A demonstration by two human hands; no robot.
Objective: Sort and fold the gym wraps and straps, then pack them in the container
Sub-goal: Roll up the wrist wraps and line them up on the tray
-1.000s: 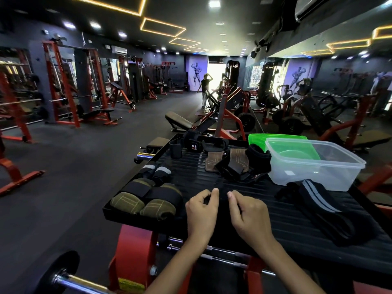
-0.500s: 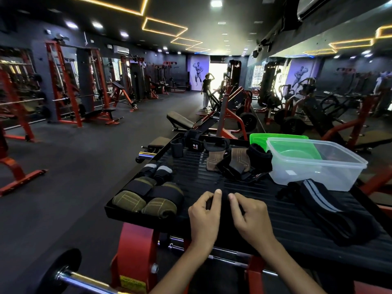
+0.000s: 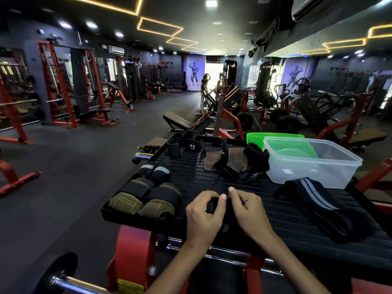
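Observation:
On the black ribbed platform (image 3: 191, 175), my left hand (image 3: 203, 215) and my right hand (image 3: 248, 209) pinch a black strap (image 3: 213, 205) between them near the front edge. The strap is mostly hidden by my fingers. Two olive rolled wraps (image 3: 142, 203) lie at the front left, with two black rolls (image 3: 154, 169) behind them. Brown leather grips (image 3: 224, 161) and black wrist straps (image 3: 184, 143) sit at the back. A black wrap with grey stripes (image 3: 314, 198) lies loose on the right. The clear plastic container (image 3: 311, 162) stands at the back right, with nothing in it.
A green lid (image 3: 275, 137) rests behind the container. A red frame (image 3: 131, 251) and a barbell (image 3: 63, 281) stand below the platform. Red racks, benches and machines fill the gym floor. A person (image 3: 204, 88) stands far off by the bright doorway.
My fingers have curled in and closed tighter on the black strap, with the left thumb and fingers bunching it. Both hands stay at the same spot.

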